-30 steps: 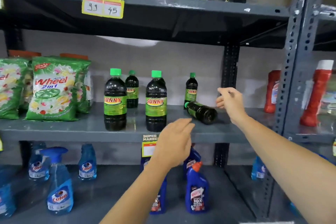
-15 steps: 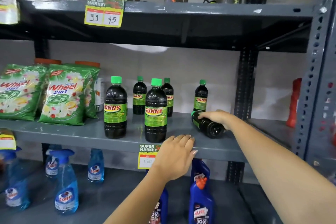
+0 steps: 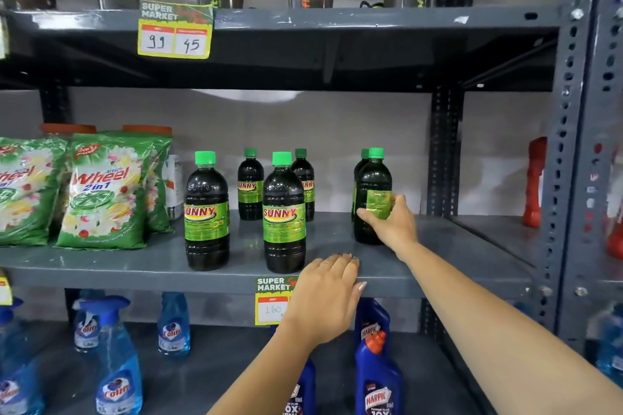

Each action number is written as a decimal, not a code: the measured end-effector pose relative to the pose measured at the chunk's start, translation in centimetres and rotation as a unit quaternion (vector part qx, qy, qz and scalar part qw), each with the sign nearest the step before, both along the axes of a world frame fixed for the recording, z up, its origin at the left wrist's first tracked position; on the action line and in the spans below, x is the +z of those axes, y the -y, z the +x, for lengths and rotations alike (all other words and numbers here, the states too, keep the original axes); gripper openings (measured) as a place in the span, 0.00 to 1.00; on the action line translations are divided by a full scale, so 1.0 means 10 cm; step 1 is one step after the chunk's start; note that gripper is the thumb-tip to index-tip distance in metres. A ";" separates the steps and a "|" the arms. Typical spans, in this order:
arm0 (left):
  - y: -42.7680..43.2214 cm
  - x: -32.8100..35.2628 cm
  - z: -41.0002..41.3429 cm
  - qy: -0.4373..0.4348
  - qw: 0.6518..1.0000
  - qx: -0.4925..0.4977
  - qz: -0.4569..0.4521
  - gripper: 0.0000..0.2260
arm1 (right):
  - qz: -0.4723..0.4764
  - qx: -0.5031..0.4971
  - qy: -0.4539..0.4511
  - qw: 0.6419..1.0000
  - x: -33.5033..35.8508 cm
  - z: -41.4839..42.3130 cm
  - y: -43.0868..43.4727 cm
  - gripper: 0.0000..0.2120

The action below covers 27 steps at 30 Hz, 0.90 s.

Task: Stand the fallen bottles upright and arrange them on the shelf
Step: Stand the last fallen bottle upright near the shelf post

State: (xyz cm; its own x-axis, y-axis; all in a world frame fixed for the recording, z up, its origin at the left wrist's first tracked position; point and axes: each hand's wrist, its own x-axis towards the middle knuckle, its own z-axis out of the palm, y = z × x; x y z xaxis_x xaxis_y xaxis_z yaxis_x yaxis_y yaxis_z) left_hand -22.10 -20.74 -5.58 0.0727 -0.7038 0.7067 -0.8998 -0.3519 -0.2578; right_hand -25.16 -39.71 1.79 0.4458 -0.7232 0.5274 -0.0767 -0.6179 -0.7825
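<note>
Right hand [image 3: 391, 222] clamped on upright Sunny bottle [image 3: 372, 195], label turned away; left hand [image 3: 325, 296] rests flat on shelf edge [image 3: 135, 274]. Next: twist label forward, align.

The right hand [image 3: 391, 226] wraps a dark green-capped bottle [image 3: 372, 192] standing upright on the grey shelf [image 3: 135, 263], right of five other upright bottles, while the left hand [image 3: 325, 296] rests flat on the shelf's front edge.
</note>
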 end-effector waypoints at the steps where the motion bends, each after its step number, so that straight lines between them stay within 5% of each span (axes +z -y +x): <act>1: 0.00 0.00 0.00 -0.001 1.000 -0.001 0.000 0.20 | 0.000 0.007 -0.009 1.000 -0.01 0.00 0.00 0.30; 12: -0.02 -0.01 -0.01 -0.006 1.000 0.000 -0.002 0.20 | 0.060 0.115 0.013 0.991 -0.03 0.01 0.00 0.31; 20: -0.02 0.01 -0.02 -0.012 1.000 0.000 -0.006 0.20 | -0.012 0.023 -0.038 0.999 -0.03 -0.02 -0.04 0.37; 23: -0.03 0.01 -0.02 -0.010 1.000 -0.001 -0.005 0.20 | 0.011 0.061 -0.027 0.998 -0.03 0.00 -0.03 0.41; 27: -0.03 0.01 -0.02 -0.011 1.000 0.002 -0.006 0.20 | 0.086 0.119 -0.026 0.989 -0.04 0.01 0.03 0.33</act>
